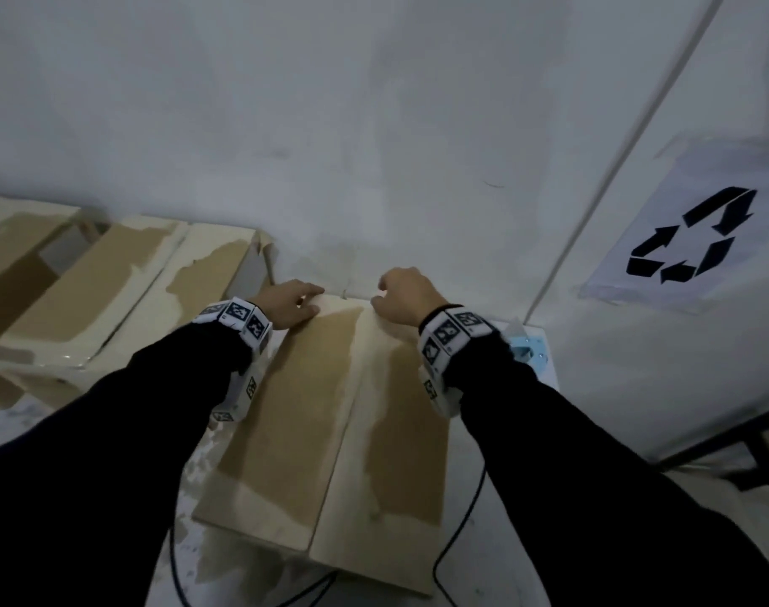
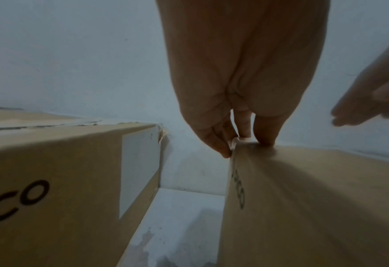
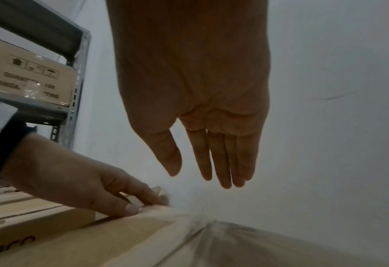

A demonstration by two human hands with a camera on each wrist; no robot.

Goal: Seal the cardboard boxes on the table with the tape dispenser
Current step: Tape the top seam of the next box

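Note:
A closed cardboard box lies in front of me, its two top flaps meeting in a seam that runs away from me. My left hand rests on its far left corner, fingers fairly straight and pressing on the flap. Just above the box's far end hangs my right hand, holding nothing, its fingers straight and apart from the cardboard. A light-blue object shows behind my right wrist; I cannot tell whether it is the tape dispenser.
More cardboard boxes stand to the left, the nearest a narrow gap from mine. The white wall is right behind the box. A recycling sign hangs at the right. Black cables trail on the table. A metal shelf stands at the left.

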